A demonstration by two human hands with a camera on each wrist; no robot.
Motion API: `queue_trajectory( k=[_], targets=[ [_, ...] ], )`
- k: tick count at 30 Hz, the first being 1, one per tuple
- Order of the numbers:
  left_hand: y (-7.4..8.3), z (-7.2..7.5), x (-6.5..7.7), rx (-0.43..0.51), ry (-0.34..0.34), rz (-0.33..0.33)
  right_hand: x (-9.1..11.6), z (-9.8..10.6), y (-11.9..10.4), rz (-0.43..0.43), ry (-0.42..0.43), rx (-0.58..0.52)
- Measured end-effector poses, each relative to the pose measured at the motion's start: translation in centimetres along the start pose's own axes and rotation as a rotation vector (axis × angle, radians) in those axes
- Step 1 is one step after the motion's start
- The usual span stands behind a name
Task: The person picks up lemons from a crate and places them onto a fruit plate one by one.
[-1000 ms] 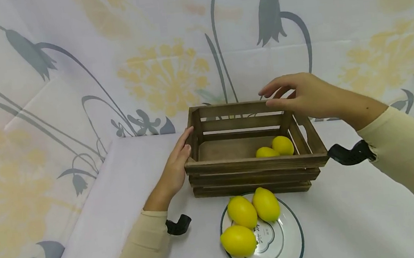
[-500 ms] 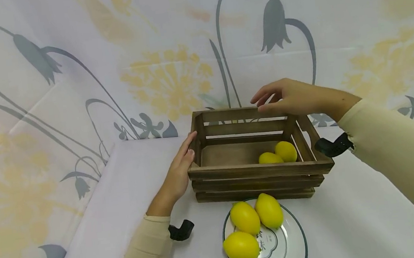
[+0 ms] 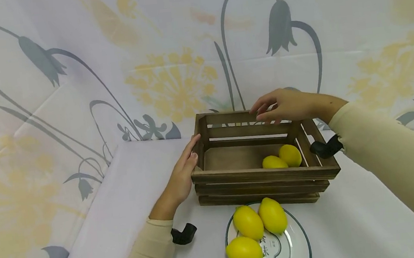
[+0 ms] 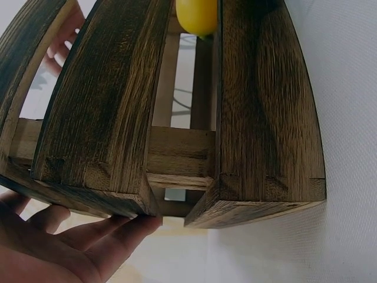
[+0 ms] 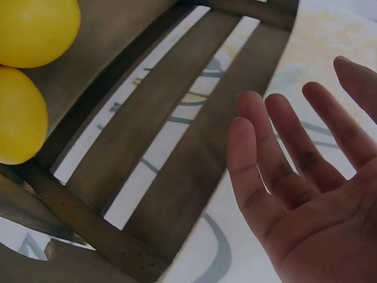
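Observation:
A dark wooden slatted crate [image 3: 257, 175] stands on the white cloth, and two lemons [image 3: 290, 155] lie inside at its right. My left hand [image 3: 179, 180] rests against the crate's left end; the left wrist view shows its fairly straight fingers [image 4: 121, 239] touching the wood. Above the crate's back right rim hovers my right hand [image 3: 287, 104], holding nothing. Its fingers [image 5: 294, 141] are spread and loosely bent in the right wrist view, beside the back slats. In front of the crate, a white plate [image 3: 293, 248] with a dark rim carries three lemons [image 3: 244, 253].
A white cloth [image 3: 367, 213] covers the table. Behind it and to the left hangs a floral fabric backdrop [image 3: 81, 54]. Black wrist-worn pieces [image 3: 184, 234] stick out from both sleeves.
My right hand has moved left and slightly down along the crate's back rim. The whole scene has shifted a little down in view. My left hand stays on the crate.

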State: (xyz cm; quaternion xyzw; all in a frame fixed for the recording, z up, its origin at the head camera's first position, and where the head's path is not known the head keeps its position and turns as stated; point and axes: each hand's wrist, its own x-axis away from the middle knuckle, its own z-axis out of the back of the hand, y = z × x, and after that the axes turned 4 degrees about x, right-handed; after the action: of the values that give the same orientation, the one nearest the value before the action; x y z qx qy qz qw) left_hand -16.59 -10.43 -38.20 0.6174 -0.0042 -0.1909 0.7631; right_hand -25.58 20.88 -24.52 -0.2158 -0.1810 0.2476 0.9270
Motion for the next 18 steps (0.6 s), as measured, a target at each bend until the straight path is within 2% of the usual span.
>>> queue_trajectory(
  k=[4,10,18],
  targets=[
    [0.0,-0.1,0.1,0.002,0.009,-0.006,-0.5,-0.4,0.2,0.006,-0.031,0.013],
    [0.1,-0.3,0.1,0.013,-0.006,-0.008,-0.7,-1.1,0.6,-0.018,-0.095,-0.034],
    [0.4,-0.5,-0.1,0.006,-0.010,-0.011,-1.3,-1.8,1.3,-0.058,-0.182,0.010]
  ],
)
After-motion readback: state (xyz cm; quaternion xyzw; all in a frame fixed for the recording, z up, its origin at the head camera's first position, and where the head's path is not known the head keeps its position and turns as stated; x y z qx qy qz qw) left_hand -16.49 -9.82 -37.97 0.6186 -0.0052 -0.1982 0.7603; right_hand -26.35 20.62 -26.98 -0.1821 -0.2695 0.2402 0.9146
